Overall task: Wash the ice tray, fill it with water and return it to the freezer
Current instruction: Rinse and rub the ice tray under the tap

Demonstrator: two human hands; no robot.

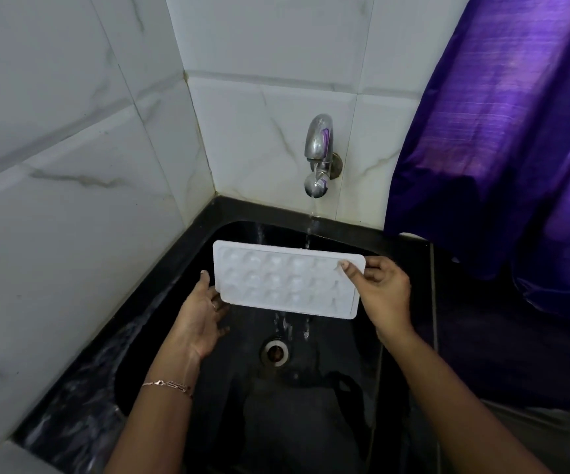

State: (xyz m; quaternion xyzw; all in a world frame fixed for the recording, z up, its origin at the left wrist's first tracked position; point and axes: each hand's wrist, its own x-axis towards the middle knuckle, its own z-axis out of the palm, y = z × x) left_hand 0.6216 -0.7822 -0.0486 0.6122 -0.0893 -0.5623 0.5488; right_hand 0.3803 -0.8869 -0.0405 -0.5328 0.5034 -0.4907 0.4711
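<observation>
White plastic, the tray [287, 280] was held tilted over the black sink [310, 422] at frame centre. It was pinched at its right end by the right hand [379, 289] and propped underneath by the open left hand [201, 316]. So thinly pinched and likely wet, it could be dropped; the tap's [319, 155] stream could be missed.

Home kitchen/wash corner: black sink [181, 268], wall tap [319, 155], marble-look tiles [71, 131], purple curtain [502, 131].
</observation>
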